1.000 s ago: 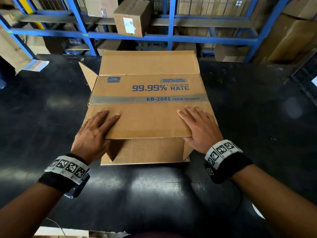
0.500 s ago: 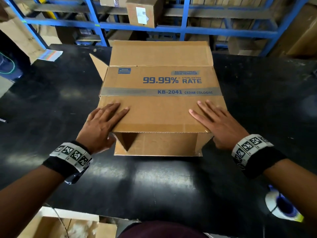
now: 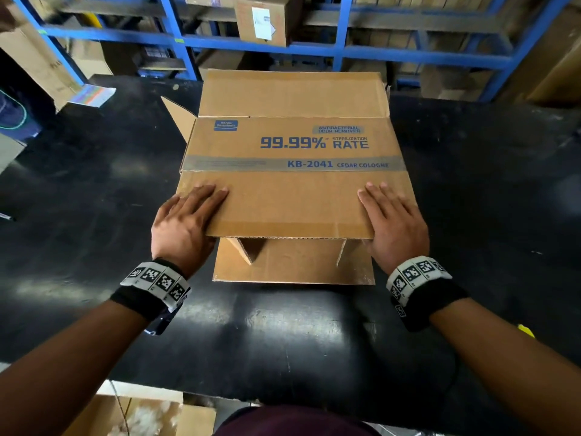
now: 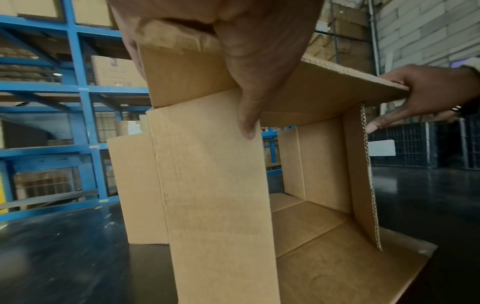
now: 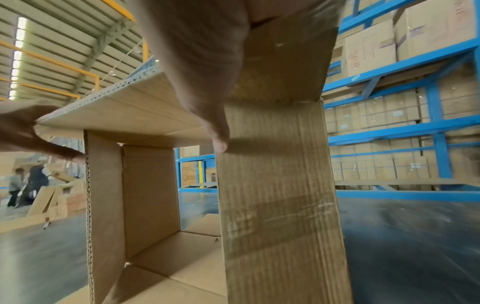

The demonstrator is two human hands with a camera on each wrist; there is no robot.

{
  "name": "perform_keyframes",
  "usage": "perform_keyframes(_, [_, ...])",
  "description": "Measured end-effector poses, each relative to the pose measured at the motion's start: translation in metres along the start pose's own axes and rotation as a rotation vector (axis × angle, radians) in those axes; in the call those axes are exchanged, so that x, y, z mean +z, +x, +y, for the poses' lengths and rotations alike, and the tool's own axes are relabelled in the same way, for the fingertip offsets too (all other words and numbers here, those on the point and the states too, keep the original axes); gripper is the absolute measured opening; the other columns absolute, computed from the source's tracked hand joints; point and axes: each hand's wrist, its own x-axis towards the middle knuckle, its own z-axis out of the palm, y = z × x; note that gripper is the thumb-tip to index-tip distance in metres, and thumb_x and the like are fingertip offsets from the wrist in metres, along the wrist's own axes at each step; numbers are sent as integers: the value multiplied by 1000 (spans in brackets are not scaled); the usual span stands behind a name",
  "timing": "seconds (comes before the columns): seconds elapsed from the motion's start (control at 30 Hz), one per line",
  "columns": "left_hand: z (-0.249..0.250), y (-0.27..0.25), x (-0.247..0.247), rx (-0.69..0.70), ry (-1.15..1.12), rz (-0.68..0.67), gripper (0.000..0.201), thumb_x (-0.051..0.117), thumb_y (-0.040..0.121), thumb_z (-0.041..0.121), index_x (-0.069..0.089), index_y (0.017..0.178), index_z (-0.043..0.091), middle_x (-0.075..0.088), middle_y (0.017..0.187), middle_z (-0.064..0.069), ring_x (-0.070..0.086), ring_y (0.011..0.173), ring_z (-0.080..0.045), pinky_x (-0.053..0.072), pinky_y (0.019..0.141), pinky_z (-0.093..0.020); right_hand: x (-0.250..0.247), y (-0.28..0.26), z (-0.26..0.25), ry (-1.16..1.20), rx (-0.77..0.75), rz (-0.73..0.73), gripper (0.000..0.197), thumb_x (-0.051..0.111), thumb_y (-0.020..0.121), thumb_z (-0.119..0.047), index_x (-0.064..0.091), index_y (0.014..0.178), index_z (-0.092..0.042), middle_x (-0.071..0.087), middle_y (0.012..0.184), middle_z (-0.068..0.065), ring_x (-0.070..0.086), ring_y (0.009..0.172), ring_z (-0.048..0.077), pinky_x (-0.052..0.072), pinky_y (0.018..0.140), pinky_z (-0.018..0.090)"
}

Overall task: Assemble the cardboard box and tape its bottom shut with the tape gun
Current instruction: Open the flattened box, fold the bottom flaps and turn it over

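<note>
Currently the cardboard box (image 3: 292,171) lies on its side on the black table (image 3: 94,190), open end toward the person. Left hand (image 3: 184,226) and right hand (image 3: 394,223) each grip a near corner of the top flap (image 3: 292,212), fingers flat on top, thumbs down on the side flaps. Blue shelving (image 3: 314,53) stands behind.

The middle of the black table (image 3: 94,215) is taken up by the cardboard box (image 3: 292,196), lying on its side with both ends open. Passage through its near opening is narrowed by the side flaps (image 4: 215,185) and the bottom flap (image 3: 292,265) spread on the table. Bare tabletop is seen left, right and near. The far edge is closed off by blue shelving (image 3: 345,55).
</note>
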Motion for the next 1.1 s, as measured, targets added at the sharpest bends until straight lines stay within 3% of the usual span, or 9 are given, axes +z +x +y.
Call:
perform_keyframes(0.2, [-1,-2,4,14,-34,1,74,62,81,41,49,152,28,51,157,-1,52,142,-25,36,119,-49,-7,-2,2,26,-9,-14,91,83,71,-32,40,150,-13,41,157,8,35,146,29,30,116,50])
perform_keyframes(0.37, [1,-2,0,54,-30,-104,89,55,77,53,36,160,29,41,163,-3,44,147,-26,27,124,-49,-20,-7,16,35,-66,-152,102,77,74,-46,23,156,-21,25,164,6,21,152,27,20,121,49])
perform_keyframes(0.5, [-3,0,-13,0,-88,-117,92,67,80,54,29,161,33,38,160,-8,48,139,-33,35,120,-56,-38,-13,28,114,-19,-151,116,78,69,-55,11,159,-27,8,168,5,6,155,24,17,122,54])
perform_keyframes(0.67, [-29,-12,-19,-269,-198,-55,119,92,70,33,18,164,27,37,153,-10,51,133,-37,52,100,-63,-48,-36,58,437,239,57,124,88,62,-29,11,159,-25,9,167,2,15,153,21,28,116,57])
perform_keyframes(0.77, [-49,-35,4,-501,-238,-141,116,91,74,36,15,163,35,35,150,-14,56,125,-40,55,94,-62,-27,-65,78,611,356,52,120,84,64,-4,14,159,-26,14,165,3,22,150,21,32,114,48])
perform_keyframes(0.83, [-56,-55,31,-607,-276,-241,108,89,76,35,23,161,29,35,148,-19,60,120,-44,53,98,-61,1,-84,82,674,437,22,109,80,67,4,24,157,-22,24,159,7,34,143,24,36,108,41])
perform_keyframes(0.93, [-50,-78,76,-676,-351,-424,101,88,79,28,30,161,20,36,147,-25,55,126,-46,45,110,-56,57,-96,74,656,578,-115,78,76,76,-7,40,145,-13,39,146,14,50,128,34,45,102,44])
perform_keyframes(1.03, [-34,-78,114,-641,-382,-564,103,86,81,32,24,164,27,40,147,-26,44,137,-42,40,115,-53,106,-90,57,549,591,-440,73,73,83,-31,40,147,-18,40,146,14,51,127,36,43,106,45])
perform_keyframes(1.1, [-25,-68,137,-635,-374,-612,100,85,81,31,28,162,26,46,142,-28,45,135,-43,42,113,-53,126,-79,45,491,537,-566,73,69,84,-41,40,148,-21,43,146,14,48,130,36,40,110,45])
